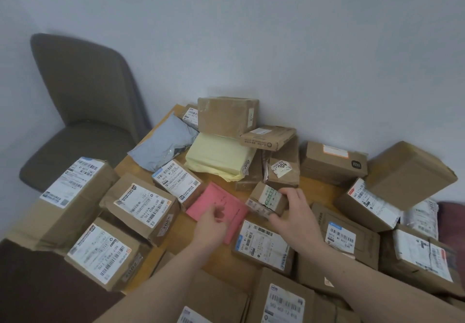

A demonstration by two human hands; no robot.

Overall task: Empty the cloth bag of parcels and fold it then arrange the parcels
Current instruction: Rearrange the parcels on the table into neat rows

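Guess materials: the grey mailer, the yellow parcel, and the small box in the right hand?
Grey mailer: likely plastic film, slightly glossy and wrinkled. Yellow parcel: probably a soft matte bag, loose creased edge; paper or plastic unclear. Small box gripped by the right hand: brown cardboard, taped and labelled.

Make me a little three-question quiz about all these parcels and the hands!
1. True or false: the right hand grips a small box.
2. What colour is the flat envelope under the left hand?
3. What sits by the table? A) chair B) ladder C) bicycle

Key: 1 true; 2 pink; 3 A
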